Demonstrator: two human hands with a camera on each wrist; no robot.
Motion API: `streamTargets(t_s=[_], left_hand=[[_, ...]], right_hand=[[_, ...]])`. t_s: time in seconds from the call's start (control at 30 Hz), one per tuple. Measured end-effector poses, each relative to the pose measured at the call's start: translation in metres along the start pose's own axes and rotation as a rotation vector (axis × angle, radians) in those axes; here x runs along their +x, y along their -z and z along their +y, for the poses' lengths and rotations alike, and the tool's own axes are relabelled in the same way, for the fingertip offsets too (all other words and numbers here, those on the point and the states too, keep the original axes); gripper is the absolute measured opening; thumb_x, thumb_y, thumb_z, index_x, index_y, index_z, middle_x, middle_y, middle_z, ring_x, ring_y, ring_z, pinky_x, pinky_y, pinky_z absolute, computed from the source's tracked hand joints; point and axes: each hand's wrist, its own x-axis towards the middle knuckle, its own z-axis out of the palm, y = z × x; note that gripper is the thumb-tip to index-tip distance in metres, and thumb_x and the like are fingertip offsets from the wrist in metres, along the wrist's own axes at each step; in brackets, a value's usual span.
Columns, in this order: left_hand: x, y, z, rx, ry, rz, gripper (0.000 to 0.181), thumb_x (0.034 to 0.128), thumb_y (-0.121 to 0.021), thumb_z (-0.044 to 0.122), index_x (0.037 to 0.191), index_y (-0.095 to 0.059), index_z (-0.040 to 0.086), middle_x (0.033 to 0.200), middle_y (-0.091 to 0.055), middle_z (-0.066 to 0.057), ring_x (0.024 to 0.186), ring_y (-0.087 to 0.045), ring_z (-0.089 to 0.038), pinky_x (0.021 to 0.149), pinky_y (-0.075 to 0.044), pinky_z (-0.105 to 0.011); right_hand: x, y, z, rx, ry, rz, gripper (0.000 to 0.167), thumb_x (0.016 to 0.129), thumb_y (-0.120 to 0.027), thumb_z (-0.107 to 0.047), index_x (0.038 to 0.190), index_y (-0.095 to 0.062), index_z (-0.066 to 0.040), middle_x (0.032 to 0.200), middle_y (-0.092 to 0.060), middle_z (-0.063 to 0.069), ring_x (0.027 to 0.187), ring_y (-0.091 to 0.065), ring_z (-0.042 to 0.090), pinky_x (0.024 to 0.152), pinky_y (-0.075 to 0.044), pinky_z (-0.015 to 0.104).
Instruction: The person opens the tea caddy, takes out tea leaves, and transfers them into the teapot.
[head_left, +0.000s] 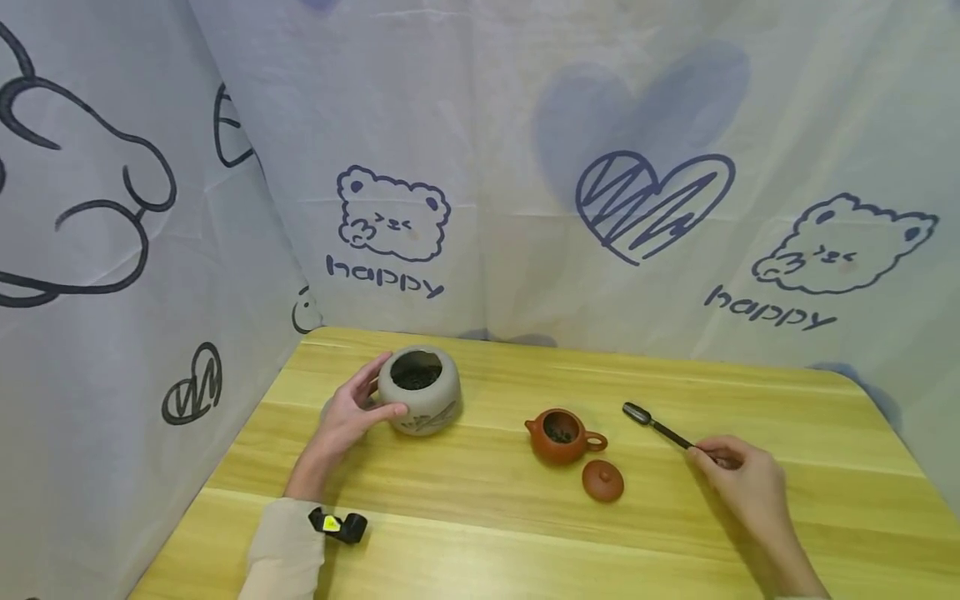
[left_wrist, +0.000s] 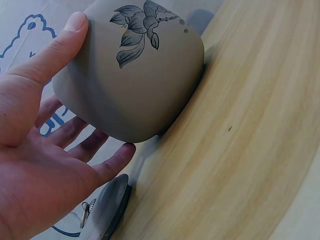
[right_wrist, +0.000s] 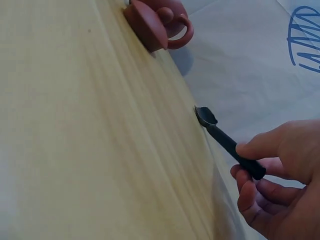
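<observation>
My left hand (head_left: 347, 421) holds the side of a round grey jar (head_left: 438, 408), thumb on the near side and fingers round the far left. Dark tea leaves (head_left: 417, 377) show inside the jar, and a flower is drawn on its wall in the left wrist view. My right hand (head_left: 750, 483) pinches the handle of a dark tea scoop (head_left: 663, 429) between thumb and fingers. The scoop's head points toward the back left, low over the table. Between the hands stands a small brown clay teapot (head_left: 557, 450), uncovered, with some dark leaves inside.
The teapot's lid (head_left: 603, 482) lies on the wooden table (head_left: 465, 533) just in front of its handle. A grey lid with a metal ring (left_wrist: 107, 207) sits beside the jar, mostly hidden by my left hand in the head view. Printed cloth (head_left: 510, 167) hangs behind the table.
</observation>
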Motion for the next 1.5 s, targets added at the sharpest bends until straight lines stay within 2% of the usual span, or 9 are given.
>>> streamTargets(t_s=[0.07,0.2,0.27,0.4,0.47,0.67,0.8,1.17,1.5], left_hand=[[0.000,0.001,0.000,0.003,0.004,0.001,0.089,0.0872,-0.082,0.006,0.161,-0.034,0.011,0.163,-0.035,-0.013,0.149,-0.033,-0.036,0.118,-0.034,-0.050],[0.000,0.002,0.001,0.001,0.011,-0.002,0.088,0.0877,-0.082,0.007,0.161,-0.034,0.012,0.163,-0.035,-0.012,0.149,-0.032,-0.035,0.118,-0.034,-0.050],[0.000,0.002,0.001,0.001,0.014,-0.004,0.088,0.0878,-0.082,0.008,0.161,-0.035,0.013,0.163,-0.035,-0.012,0.150,-0.032,-0.035,0.118,-0.034,-0.050],[0.000,0.002,0.002,0.001,0.021,-0.007,0.088,0.0877,-0.082,0.008,0.161,-0.035,0.015,0.163,-0.035,-0.012,0.150,-0.031,-0.035,0.118,-0.033,-0.051],[0.001,0.001,0.002,-0.001,0.026,-0.008,0.088,0.0876,-0.082,0.008,0.161,-0.035,0.015,0.164,-0.035,-0.011,0.149,-0.032,-0.035,0.118,-0.034,-0.051],[0.003,0.001,0.004,-0.007,0.030,-0.013,0.088,0.0878,-0.082,0.007,0.161,-0.034,0.014,0.163,-0.035,-0.010,0.148,-0.034,-0.034,0.118,-0.034,-0.052],[0.002,0.001,0.006,-0.002,0.033,-0.013,0.088,0.0880,-0.082,0.007,0.161,-0.034,0.014,0.163,-0.035,-0.011,0.148,-0.033,-0.034,0.118,-0.034,-0.051],[0.000,0.002,0.005,0.005,0.039,-0.009,0.087,0.0883,-0.082,0.008,0.161,-0.035,0.018,0.163,-0.035,-0.011,0.150,-0.031,-0.033,0.117,-0.037,-0.043],[-0.001,-0.001,0.006,0.004,0.027,-0.007,0.089,0.0886,-0.081,0.007,0.162,-0.032,0.012,0.165,-0.033,-0.012,0.151,-0.029,-0.034,0.118,-0.033,-0.049]], right_hand=[[0.000,-0.001,0.000,-0.060,0.046,-0.015,0.017,0.089,-0.083,-0.020,0.098,-0.080,-0.006,0.088,-0.077,0.008,0.071,-0.065,0.003,0.064,-0.051,0.017],[-0.002,-0.002,-0.003,-0.113,0.082,-0.052,0.014,0.087,-0.082,-0.015,0.097,-0.081,-0.007,0.087,-0.077,0.007,0.077,-0.071,0.019,0.072,-0.058,0.039],[-0.003,-0.003,-0.005,-0.122,0.095,-0.060,0.012,0.086,-0.082,-0.013,0.096,-0.081,-0.007,0.084,-0.076,0.005,0.076,-0.071,0.022,0.071,-0.057,0.042],[-0.005,-0.006,-0.009,-0.127,0.112,-0.058,0.011,0.085,-0.083,-0.014,0.093,-0.080,-0.006,0.078,-0.074,0.000,0.069,-0.068,0.014,0.064,-0.053,0.028],[-0.006,-0.008,-0.010,-0.129,0.115,-0.058,0.012,0.085,-0.083,-0.014,0.093,-0.080,-0.006,0.076,-0.073,-0.002,0.067,-0.066,0.013,0.063,-0.051,0.027],[-0.009,-0.012,-0.015,-0.156,0.136,-0.059,0.011,0.086,-0.082,-0.014,0.093,-0.079,-0.005,0.076,-0.072,-0.003,0.068,-0.066,0.014,0.067,-0.054,0.038],[-0.011,-0.014,-0.021,-0.156,0.126,-0.086,0.016,0.086,-0.082,-0.014,0.097,-0.078,-0.003,0.077,-0.072,-0.003,0.067,-0.065,0.012,0.067,-0.052,0.034],[-0.015,-0.028,-0.031,-0.170,0.194,-0.116,0.023,0.085,-0.081,-0.011,0.104,-0.074,0.000,0.070,-0.066,-0.006,0.063,-0.061,0.009,0.062,-0.050,0.034],[-0.015,-0.030,-0.030,-0.170,0.197,-0.120,0.024,0.086,-0.082,-0.012,0.104,-0.073,0.002,0.070,-0.064,-0.006,0.064,-0.060,0.010,0.063,-0.050,0.038]])
